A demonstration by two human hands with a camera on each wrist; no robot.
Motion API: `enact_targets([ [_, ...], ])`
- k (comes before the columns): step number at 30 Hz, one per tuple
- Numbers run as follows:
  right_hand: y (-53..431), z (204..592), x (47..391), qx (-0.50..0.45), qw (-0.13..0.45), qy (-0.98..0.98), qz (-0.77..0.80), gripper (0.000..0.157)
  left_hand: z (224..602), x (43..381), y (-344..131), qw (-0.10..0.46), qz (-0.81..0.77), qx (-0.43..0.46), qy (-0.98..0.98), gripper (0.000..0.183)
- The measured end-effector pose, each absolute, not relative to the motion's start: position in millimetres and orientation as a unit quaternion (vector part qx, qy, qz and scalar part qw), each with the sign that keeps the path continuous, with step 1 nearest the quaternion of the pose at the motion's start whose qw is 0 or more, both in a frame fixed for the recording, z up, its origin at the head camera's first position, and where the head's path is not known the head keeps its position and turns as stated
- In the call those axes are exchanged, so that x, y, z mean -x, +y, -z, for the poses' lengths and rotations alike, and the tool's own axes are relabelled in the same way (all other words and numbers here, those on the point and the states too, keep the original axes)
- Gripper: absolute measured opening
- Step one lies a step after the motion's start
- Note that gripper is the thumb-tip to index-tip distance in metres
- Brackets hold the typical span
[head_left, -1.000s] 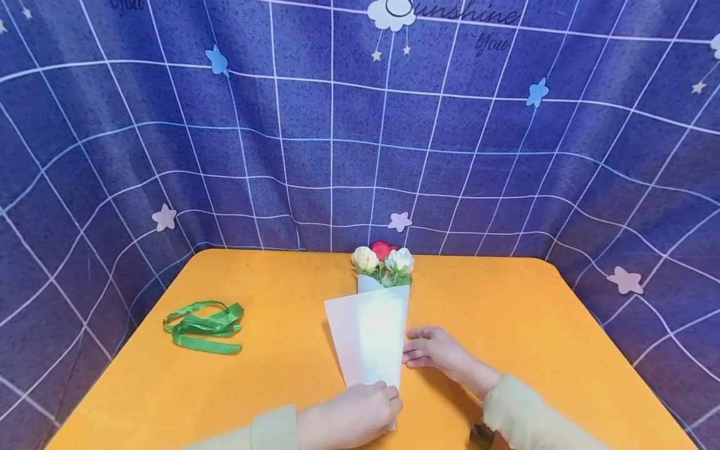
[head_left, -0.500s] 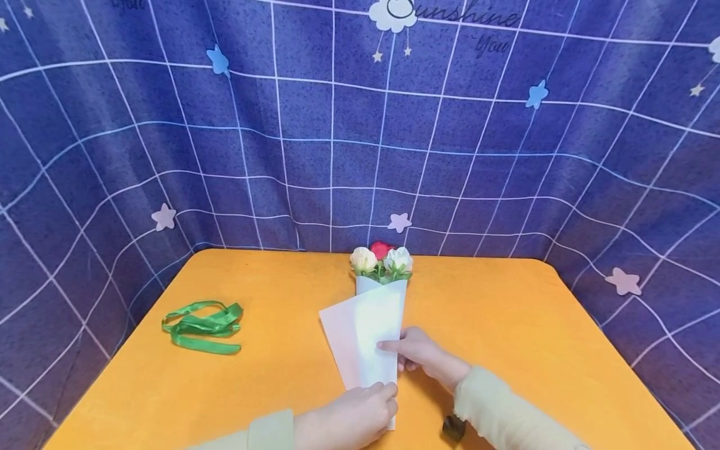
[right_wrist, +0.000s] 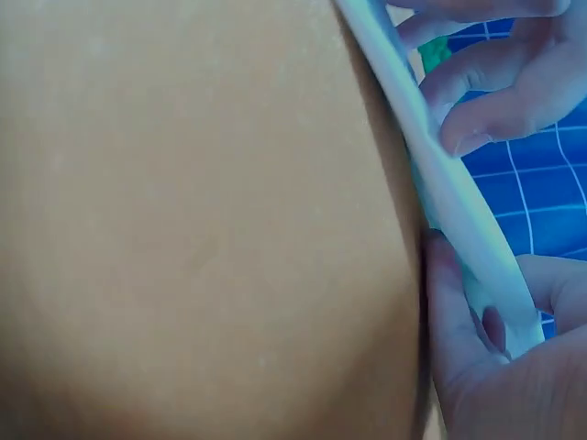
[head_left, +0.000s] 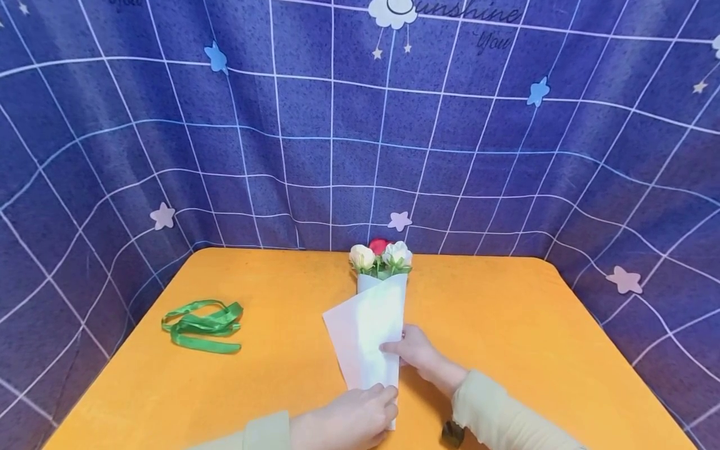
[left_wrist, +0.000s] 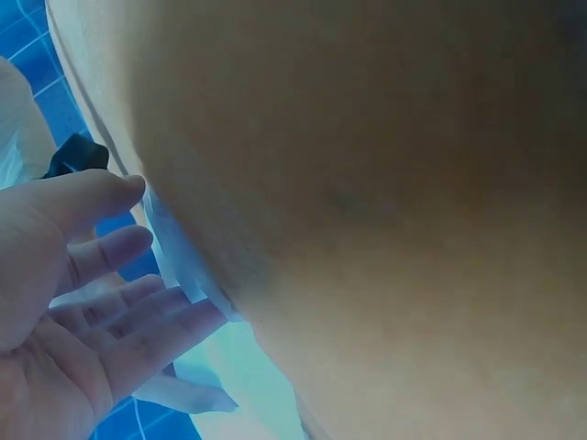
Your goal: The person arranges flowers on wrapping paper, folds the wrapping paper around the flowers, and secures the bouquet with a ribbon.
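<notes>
A white sheet of wrapping paper (head_left: 365, 319) is folded in a cone round a bunch of artificial flowers in the head view. A red rose (head_left: 379, 246), a cream flower (head_left: 362, 257) and a white flower (head_left: 397, 255) show above its top. My right hand (head_left: 419, 350) pinches the paper's right edge, thumb on top and fingers behind; the right wrist view shows the edge between them. My left hand (head_left: 360, 412) presses the narrow lower end. Its fingers (left_wrist: 156, 344) look mostly straight in the left wrist view, tips on the paper. The stems are hidden inside.
A loose green ribbon (head_left: 205, 326) lies on the left of the orange-covered table (head_left: 270, 356). A blue grid-patterned curtain (head_left: 360, 125) stands round the back and sides. A small dark object (head_left: 452, 433) sits below the right sleeve.
My right hand has moved left from beside the paper and now pinches its right edge. The paper's upper left corner has dipped slightly. My left hand has stayed at the lower end.
</notes>
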State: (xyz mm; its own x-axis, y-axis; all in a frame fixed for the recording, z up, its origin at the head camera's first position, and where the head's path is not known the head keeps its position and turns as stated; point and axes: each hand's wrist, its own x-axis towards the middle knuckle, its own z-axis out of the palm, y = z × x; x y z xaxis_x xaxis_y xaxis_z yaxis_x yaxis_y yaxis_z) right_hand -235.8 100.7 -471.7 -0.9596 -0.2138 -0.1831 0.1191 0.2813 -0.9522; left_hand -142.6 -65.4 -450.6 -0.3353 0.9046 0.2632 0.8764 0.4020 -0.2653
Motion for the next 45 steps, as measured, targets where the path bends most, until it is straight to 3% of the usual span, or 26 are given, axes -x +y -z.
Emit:
enact_targets([
  [6,103.5,473.4,234.8,0.045,0.18,0.721,0.667,0.056,448.8,142.4,-67.7,0.156,-0.02,0.552,-0.819,0.014],
  [15,108.4,475.3,234.0,0.064,0.153,0.728,0.665,0.069,445.5,142.3,-64.5,0.141,-0.036,0.568,-0.81,0.008],
  [20,118.3,472.9,232.4,0.057,0.134,0.741,0.655,0.07,438.7,142.8,-61.1,0.1,-0.038,0.588,-0.802,0.008],
  [27,145.3,458.6,232.0,0.066,0.137,0.74,0.655,0.065,434.3,143.4,-51.6,0.142,-0.033,0.603,-0.784,0.029],
  [38,202.9,443.6,229.2,0.063,0.145,0.755,0.637,0.069,431.0,152.0,-12.0,0.129,-0.021,0.611,-0.78,0.022],
  [45,236.1,452.7,225.2,0.031,0.127,0.782,0.61,0.067,434.1,161.3,18.7,0.111,-0.064,0.6,-0.79,0.03],
])
